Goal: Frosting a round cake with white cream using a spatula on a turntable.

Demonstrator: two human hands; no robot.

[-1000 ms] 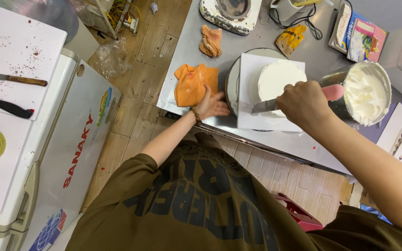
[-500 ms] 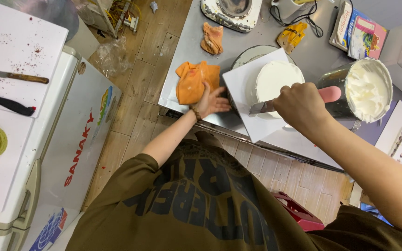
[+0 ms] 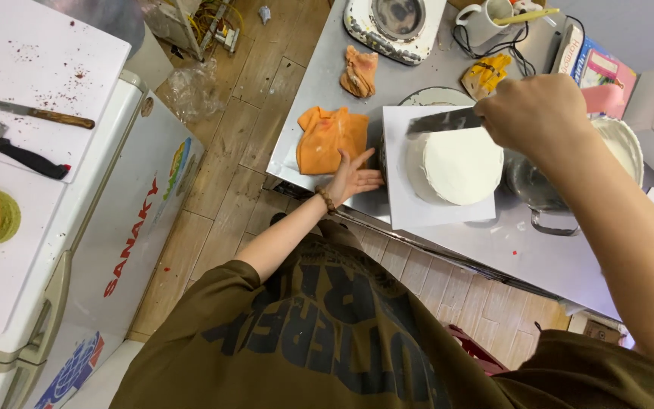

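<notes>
A round white frosted cake [image 3: 457, 164] sits on a square white board [image 3: 406, 212] on a steel table [image 3: 524, 250]. My right hand [image 3: 540, 113] grips a flat metal spatula [image 3: 442, 121], its blade lying across the far edge of the cake top. My left hand [image 3: 353, 179] rests flat, fingers spread, at the board's left edge, beside an orange cloth [image 3: 331, 137].
A bowl of white cream [image 3: 622, 144] stands right of the cake, partly hidden by my arm. A crumpled orange rag [image 3: 360, 72], a white scale [image 3: 395, 24] and a mug [image 3: 487, 21] lie at the table's far side. Two knives [image 3: 35, 113] rest on a white freezer lid at left.
My right hand lifted the spatula from the cake's near side to its far top edge. The board and cake turned on the table. My left hand stayed at the board's left edge.
</notes>
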